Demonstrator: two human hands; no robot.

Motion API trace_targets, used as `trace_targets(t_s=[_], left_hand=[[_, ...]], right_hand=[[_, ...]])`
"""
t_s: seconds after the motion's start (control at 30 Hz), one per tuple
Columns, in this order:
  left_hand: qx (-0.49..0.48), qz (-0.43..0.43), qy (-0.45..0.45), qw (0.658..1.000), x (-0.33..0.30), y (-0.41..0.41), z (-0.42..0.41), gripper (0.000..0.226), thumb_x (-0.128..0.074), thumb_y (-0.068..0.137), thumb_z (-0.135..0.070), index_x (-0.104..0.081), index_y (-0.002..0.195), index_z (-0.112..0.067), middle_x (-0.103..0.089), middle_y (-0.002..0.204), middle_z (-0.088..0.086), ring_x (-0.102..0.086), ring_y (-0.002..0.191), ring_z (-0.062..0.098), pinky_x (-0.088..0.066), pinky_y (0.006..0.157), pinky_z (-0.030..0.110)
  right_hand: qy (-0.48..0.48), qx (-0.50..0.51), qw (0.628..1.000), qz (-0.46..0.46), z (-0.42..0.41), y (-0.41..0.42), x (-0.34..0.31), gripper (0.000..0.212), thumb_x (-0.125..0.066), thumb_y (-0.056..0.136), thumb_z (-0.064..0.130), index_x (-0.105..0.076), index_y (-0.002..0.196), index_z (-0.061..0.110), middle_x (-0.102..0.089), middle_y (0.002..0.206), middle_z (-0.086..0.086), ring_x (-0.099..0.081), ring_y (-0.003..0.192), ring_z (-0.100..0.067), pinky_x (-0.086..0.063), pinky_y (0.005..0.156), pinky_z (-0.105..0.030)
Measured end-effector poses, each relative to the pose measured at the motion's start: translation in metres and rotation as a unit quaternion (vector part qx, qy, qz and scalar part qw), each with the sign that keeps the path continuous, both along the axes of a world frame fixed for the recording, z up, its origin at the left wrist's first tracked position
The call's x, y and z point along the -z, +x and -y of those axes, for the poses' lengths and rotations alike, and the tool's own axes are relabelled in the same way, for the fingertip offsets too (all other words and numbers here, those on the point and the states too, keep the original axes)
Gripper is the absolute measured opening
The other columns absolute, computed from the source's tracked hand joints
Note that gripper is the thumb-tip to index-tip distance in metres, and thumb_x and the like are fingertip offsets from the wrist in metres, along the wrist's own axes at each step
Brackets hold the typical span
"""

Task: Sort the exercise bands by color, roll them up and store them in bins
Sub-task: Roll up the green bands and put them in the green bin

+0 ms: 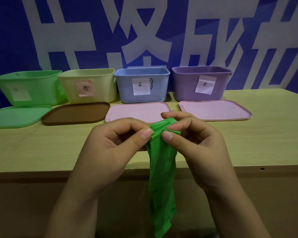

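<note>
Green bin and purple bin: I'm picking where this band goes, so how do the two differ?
The green bin stands at the far left of the row; the purple bin stands at the far right. The green bin's label is pale with no writing I can read; the purple bin's white note shows dark handwriting. A green lid lies before the green bin, a pink lid before the purple. Both are open, on the table, against the wall.

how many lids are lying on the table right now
4, in a row, each in front of a bin: green lid far left, brown lid next, pink lid partly behind the hands, second pink lid on the right.
</note>
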State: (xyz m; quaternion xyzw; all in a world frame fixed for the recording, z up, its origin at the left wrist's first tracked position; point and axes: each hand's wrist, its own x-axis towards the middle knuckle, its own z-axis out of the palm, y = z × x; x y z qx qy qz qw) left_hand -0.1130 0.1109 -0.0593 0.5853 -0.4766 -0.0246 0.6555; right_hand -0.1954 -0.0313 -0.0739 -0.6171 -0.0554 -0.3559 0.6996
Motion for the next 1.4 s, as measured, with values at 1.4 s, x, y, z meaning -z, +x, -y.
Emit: trace_targets(t_s=[1.4], left_hand=[[-0.01, 0.053, -0.003, 0.999, 0.0, 0.0, -0.009, 0.005, -0.066, 0.071, -0.021, -0.066, 0.072, -0.025, -0.067, 0.081, -0.011, -0.063, 0.078, 0.004, -0.051, 0.067, 0.016]], right_hand=[[-0.156, 0.03, 0.984, 0.076, 0.01, -0.008, 0.005, 0.015, -0.072, 0.074, 0.024, -0.066, 0.086, 0.021, -0.063, 0.107, -0.004, -0.065, 0.091, -0.022, -0.053, 0.075, -0.024]])
